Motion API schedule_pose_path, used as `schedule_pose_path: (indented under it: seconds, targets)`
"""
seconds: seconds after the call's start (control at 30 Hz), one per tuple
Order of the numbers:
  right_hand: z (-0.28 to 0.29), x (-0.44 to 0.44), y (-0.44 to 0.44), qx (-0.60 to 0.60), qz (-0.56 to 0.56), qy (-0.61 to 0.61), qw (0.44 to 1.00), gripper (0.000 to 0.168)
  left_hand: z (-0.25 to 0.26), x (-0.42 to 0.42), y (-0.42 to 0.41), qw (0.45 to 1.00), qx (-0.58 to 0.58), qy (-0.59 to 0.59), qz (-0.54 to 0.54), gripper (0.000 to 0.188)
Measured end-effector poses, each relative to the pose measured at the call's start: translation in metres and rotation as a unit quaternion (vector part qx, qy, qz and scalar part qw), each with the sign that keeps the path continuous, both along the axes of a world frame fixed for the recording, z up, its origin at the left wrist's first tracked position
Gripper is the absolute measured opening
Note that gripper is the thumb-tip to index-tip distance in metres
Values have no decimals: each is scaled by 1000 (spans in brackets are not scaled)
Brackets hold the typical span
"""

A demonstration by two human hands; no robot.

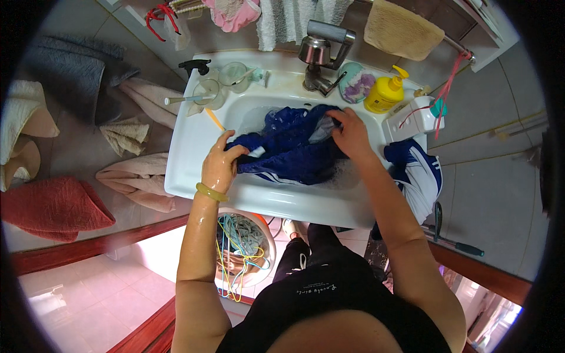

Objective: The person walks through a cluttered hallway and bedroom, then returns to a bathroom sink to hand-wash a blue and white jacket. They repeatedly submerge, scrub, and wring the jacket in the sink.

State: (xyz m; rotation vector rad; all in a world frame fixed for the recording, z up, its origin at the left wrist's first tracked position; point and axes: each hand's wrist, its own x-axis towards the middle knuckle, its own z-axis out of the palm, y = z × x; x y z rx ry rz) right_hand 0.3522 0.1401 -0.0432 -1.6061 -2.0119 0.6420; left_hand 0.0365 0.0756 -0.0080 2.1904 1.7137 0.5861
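A wet dark-blue garment (291, 148) with white stripes lies bunched in the white washbasin (207, 176), partly in sudsy water. My left hand (223, 161), wet and with a yellowish bangle (212, 193) at the wrist, pinches the garment's left edge beside a small white patch. At the upper right of the bundle, my right hand (352, 132) grips a fold where greyish-white fabric shows. The fingertips of both hands are partly hidden by cloth. Behind the garment stands a metal faucet (314, 66), its spout above the basin's back edge.
Glass cups (207, 95) with toothbrushes stand on the back left rim. At the back right are a soap dish with a purple scrubber (359, 86), a yellow pump bottle (384, 95) and a white jug (410, 119). A blue-and-white garment (417, 176) hangs over the right edge. Below sits a laundry basket (267, 256) with hangers.
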Motion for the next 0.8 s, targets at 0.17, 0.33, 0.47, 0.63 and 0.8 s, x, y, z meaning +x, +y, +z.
schedule_pose_path:
  seconds: [0.17, 0.33, 0.47, 0.63, 0.8]
  targets:
    - [-5, -51, -4, 11, 33, -140, 990, 65, -74, 28, 27, 991, -54, 70, 97, 34]
    - [-107, -87, -10, -128, 65, -191, 971, 72, -147, 87, 47, 955, -224, 122, 154, 50]
    - [-141, -92, 7, -144, 87, -250, 953, 57, -162, 103, 63, 919, -305, 216, 126, 48]
    - [-214, -91, 22, -116, 34, -224, 967, 55, -160, 122, 84, 885, -306, 349, -34, 48]
    - [-138, -107, 24, -154, 130, -232, 951, 41, -225, 92, 81, 921, -303, 230, 89, 40]
